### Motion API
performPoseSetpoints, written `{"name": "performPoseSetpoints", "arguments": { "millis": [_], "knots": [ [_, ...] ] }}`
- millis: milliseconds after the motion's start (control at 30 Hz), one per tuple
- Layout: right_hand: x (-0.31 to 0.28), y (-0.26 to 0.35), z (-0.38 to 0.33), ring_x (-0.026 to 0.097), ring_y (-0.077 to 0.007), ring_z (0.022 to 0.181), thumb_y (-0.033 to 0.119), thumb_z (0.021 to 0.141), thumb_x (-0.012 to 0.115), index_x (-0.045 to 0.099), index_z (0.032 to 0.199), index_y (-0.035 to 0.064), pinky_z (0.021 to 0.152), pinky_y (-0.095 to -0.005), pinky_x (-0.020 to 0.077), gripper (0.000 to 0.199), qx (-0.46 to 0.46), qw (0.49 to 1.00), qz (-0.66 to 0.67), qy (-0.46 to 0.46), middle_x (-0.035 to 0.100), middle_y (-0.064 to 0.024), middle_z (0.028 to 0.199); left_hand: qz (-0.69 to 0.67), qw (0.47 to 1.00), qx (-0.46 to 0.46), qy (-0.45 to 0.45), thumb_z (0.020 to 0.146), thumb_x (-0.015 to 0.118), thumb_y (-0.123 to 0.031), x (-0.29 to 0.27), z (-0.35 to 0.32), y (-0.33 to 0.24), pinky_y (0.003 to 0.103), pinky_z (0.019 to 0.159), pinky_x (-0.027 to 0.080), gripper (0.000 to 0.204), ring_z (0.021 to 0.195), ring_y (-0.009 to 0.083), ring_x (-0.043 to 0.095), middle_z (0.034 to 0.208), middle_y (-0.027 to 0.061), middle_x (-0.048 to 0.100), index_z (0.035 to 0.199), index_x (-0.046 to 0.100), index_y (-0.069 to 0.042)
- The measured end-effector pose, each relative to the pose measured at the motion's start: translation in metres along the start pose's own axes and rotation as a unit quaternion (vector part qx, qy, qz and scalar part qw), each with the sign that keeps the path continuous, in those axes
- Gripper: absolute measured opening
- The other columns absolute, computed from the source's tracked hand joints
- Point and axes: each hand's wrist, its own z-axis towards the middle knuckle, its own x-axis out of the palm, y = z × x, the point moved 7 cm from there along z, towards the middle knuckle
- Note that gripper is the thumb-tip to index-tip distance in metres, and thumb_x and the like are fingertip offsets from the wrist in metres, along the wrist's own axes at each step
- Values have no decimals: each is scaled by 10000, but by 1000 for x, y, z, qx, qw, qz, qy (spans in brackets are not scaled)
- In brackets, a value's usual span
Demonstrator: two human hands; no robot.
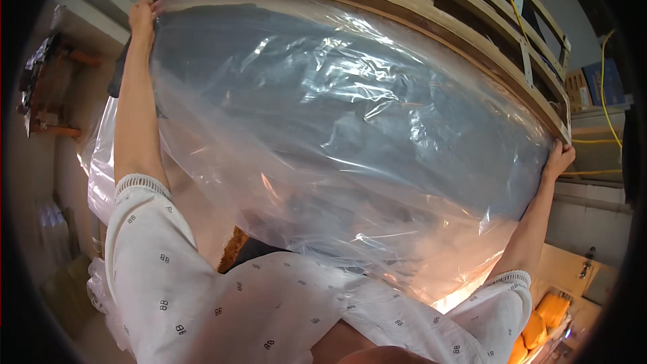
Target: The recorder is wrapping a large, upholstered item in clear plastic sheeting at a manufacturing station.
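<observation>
A large clear plastic sheet [364, 168], wrinkled and glossy, spreads over a dark grey panel-like piece. Its upper side runs along a wooden frame [431, 17] with metal brackets. At the frame's far left end, my left hand [142, 15] is closed on the edge of the plastic sheet. My right hand [559, 160] grips the sheet by the frame's right corner, its fingertips partly hidden behind the edge. Both arms are stretched wide apart. The sheet hangs down toward my chest in loose folds.
A yellow cord [512, 0] crosses the frame, and another yellow cable [604, 87] hangs at the right. Blue and brown boxes stand on a shelf there. Orange bundles [542, 323] lie at the lower right. More bunched plastic [102, 162] hangs beside my left arm.
</observation>
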Motion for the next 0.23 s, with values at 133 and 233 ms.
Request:
{"name": "performPoseSetpoints", "arguments": {
  "millis": [133, 233],
  "knots": [
    [1, -40, 5, 435, -280, 799, 244, 803, 565, 460, 801, -29, 764, -355, 350, 293, 55, 998, 23, 15, 450, -144, 840, -66, 997, 8, -33, 845, 428, -139, -6, 21, 12, 290, 565, 515, 209, 729, 240, 614, 807, 132, 534, 852, 470, 65],
    [3, -30, 5, 434, -280, 834, 290, 823, 554, 502, 881, -45, 787, -351, 338, 344, 93, 994, 56, 14, 482, -154, 905, -53, 996, 32, -66, 858, 420, -187, -22, 29, 11, 309, 568, 523, 251, 762, 259, 611, 833, 153, 506, 885, 461, 59]
  ]
}}
